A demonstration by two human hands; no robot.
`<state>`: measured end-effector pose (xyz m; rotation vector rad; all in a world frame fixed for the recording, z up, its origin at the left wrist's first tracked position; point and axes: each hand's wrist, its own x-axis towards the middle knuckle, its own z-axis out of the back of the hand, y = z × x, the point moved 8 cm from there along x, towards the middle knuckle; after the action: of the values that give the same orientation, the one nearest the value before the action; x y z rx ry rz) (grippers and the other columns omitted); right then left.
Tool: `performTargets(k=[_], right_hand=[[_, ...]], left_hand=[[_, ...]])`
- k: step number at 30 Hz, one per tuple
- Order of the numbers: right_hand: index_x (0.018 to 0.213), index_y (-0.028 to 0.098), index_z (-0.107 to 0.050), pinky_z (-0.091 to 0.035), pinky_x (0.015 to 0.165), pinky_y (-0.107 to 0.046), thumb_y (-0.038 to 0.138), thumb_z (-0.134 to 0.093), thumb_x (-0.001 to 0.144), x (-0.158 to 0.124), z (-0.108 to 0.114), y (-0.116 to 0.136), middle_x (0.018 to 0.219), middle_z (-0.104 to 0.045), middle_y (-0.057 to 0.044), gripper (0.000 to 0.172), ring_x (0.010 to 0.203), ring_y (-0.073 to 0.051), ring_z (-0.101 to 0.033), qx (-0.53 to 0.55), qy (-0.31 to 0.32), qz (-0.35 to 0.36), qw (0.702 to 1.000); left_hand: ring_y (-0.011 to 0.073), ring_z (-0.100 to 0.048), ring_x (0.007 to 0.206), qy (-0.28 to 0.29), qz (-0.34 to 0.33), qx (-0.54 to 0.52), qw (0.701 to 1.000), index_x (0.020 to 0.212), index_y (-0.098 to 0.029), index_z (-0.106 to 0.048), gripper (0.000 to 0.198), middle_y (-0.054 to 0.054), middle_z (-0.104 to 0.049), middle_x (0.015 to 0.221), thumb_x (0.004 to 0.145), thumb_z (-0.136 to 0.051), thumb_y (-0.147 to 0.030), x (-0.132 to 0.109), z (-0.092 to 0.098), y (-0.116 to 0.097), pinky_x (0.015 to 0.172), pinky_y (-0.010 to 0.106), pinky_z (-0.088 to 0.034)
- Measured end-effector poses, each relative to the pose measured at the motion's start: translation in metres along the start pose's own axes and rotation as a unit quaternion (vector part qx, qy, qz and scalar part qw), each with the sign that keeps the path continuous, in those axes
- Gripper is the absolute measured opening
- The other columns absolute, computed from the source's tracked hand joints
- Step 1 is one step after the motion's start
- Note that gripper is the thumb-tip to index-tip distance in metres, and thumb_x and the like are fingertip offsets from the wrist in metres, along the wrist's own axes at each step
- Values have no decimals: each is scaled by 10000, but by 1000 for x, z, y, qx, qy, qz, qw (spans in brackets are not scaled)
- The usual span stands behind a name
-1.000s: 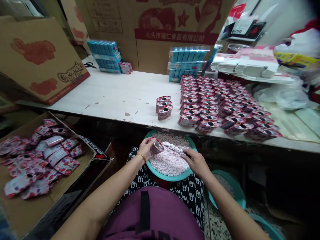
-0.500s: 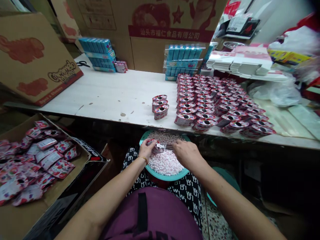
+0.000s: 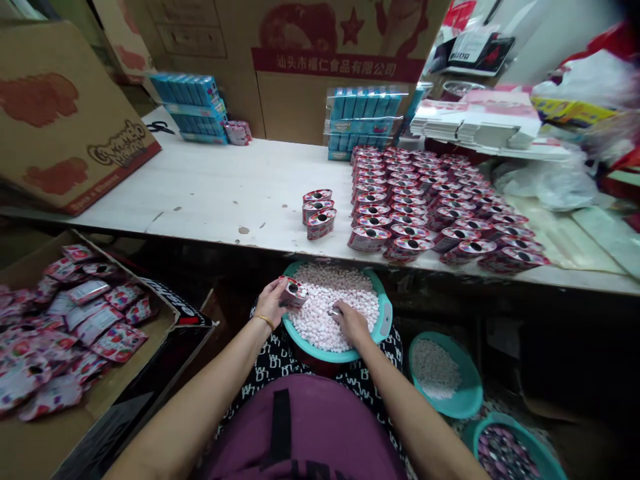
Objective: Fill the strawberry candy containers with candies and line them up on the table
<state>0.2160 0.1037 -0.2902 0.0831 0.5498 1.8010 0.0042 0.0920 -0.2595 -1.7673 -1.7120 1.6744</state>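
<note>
My left hand (image 3: 271,303) is closed on a small red and white packet (image 3: 294,293), held over the left side of a teal basin (image 3: 385,317) on my lap. White and pale pink candies (image 3: 320,310) fill the basin. Down at their surface, right of the packet, is my right hand (image 3: 350,323), its fingers closed round a small dark or metallic tool (image 3: 335,311), mostly hidden. On the white table (image 3: 215,193), beyond the basin, a few opened packets (image 3: 320,223) stand upright, with rows of similar packets (image 3: 410,247) to their right.
An open carton (image 3: 100,267) of packets is at the left. Blue boxes (image 3: 367,110) stand along the table's back, before a large carton (image 3: 310,107). Two more teal basins (image 3: 470,393) (image 3: 545,453) sit low at the right. The table's front edge runs just beyond the hands.
My right hand has moved down from beside the packet to the candies. My left hand has shifted left with the packet. More of the lower right basins shows.
</note>
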Motion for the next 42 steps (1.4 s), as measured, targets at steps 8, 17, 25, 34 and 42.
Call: performTargets(k=[8, 17, 25, 34, 42], right_hand=[[1029, 217, -553, -414, 783, -291, 285, -491, 778, -16, 77, -6, 1017, -621, -35, 267, 921, -169, -563, 125, -51, 63, 989], [963, 229, -590, -368, 625, -276, 274, -367, 844, -22, 135, 83, 881, -602, -64, 257, 739, -170, -580, -235, 22, 111, 965], [860, 193, -582, -319, 648, -289, 162, -353, 824, -20, 143, 108, 850, -573, -91, 234, 765, -173, -529, -279, 25, 165, 946], [949, 211, -564, -311, 616, -279, 258, -360, 858, -27, 161, 100, 872, -578, -52, 229, 782, -156, -551, -304, -9, 156, 940], [1109, 251, -519, -361, 608, -252, 357, -386, 844, -27, 179, 79, 976, -596, -24, 315, 788, -148, -579, -216, -87, 104, 967]], left_hand=[[121, -538, 554, -6, -46, 26, 999, 902, -182, -535, 429, 15, -567, 744, 558, -731, -346, -4, -10, -3, 480, 285, -479], [115, -546, 521, 26, -7, 9, 1000, 944, -179, -513, 477, 13, -562, 698, 561, -734, -357, -7, -35, 24, 460, 241, -453], [129, -556, 529, 36, 0, -67, 997, 873, -179, -510, 371, 4, -566, 691, 589, -722, -287, -2, -29, 21, 513, 305, -488], [173, -591, 629, 45, 68, -141, 987, 769, -163, -532, 135, 32, -591, 731, 694, -623, -229, 2, -27, 30, 674, 481, -494], [220, -587, 715, 78, 129, -234, 960, 740, -139, -538, 167, 65, -574, 720, 752, -554, -306, -3, -42, 32, 745, 561, -456]])
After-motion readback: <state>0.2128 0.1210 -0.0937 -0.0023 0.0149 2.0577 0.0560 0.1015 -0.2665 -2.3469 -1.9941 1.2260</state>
